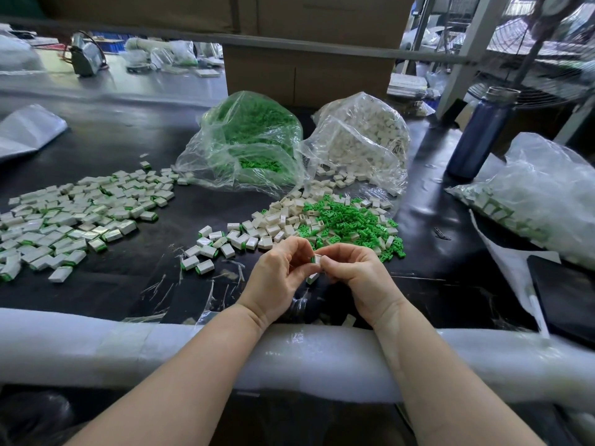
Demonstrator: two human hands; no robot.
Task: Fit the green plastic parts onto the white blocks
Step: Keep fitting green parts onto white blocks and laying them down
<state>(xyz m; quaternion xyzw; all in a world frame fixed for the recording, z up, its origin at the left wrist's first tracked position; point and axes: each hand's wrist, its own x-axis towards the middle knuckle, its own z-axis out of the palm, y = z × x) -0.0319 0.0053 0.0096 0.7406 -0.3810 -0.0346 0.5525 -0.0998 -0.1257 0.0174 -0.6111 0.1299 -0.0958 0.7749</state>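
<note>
Left hand point(279, 271) and right hand point(358, 275): fingers curled, fingertips meeting, together pinching one white block point(316, 259) with a green part point(312, 259) at its left end, just above the black table point(199, 284). Bags behind: one of green parts point(248, 140), one of white blocks point(363, 136). Loose pieces and finished blocks too many to count.

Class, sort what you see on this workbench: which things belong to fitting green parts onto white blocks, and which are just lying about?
Belongs to the job:
left hand and right hand pinching a small white block with green part
loose green plastic parts
loose white blocks
clear bag of green parts
clear bag of white blocks
pile of finished blocks

Just lying about:
dark blue bottle
black tablet
brown cardboard box
</note>
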